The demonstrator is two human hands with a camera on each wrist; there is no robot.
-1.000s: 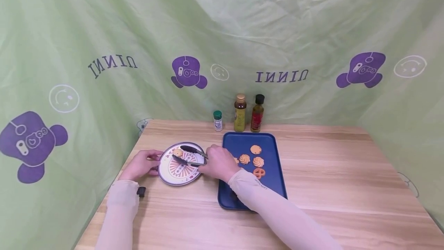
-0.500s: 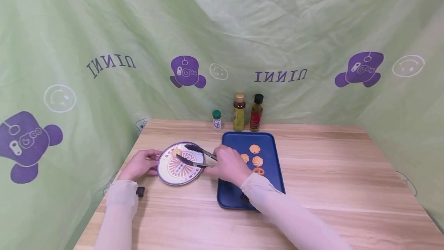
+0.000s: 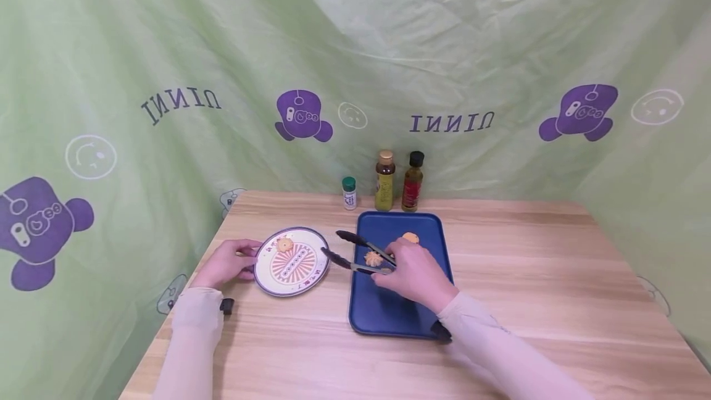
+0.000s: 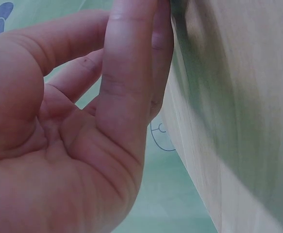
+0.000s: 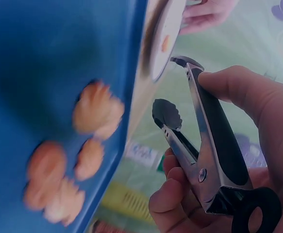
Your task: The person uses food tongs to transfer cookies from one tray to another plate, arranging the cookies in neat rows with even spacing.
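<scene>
My left hand (image 3: 224, 264) grips the left rim of a round white plate (image 3: 302, 286) with a blue edge and a red-striped centre. One round cookie (image 3: 285, 244) lies on the plate near its upper left. My right hand (image 3: 413, 270) holds a pair of metal tongs (image 3: 340, 259) with black tips over the blue tray (image 3: 369, 320). The tongs' arms stand spread, with nothing between the tips. In the right wrist view, the thumb lies along one arm and fingers along the other. Several cookies (image 5: 95, 107) lie on the tray; in the head view my right hand hides some of them.
Behind the tray stand a small green-capped shaker (image 3: 349, 194), a yellow-labelled bottle (image 3: 384, 183) and a black-capped bottle (image 3: 412, 184). A green printed curtain (image 3: 472, 48) hangs around the wooden table (image 3: 555, 276).
My right hand has drawn the tongs rightward from above the plate to over the tray. The cookie stays on the plate, and my left hand keeps its place at the rim.
</scene>
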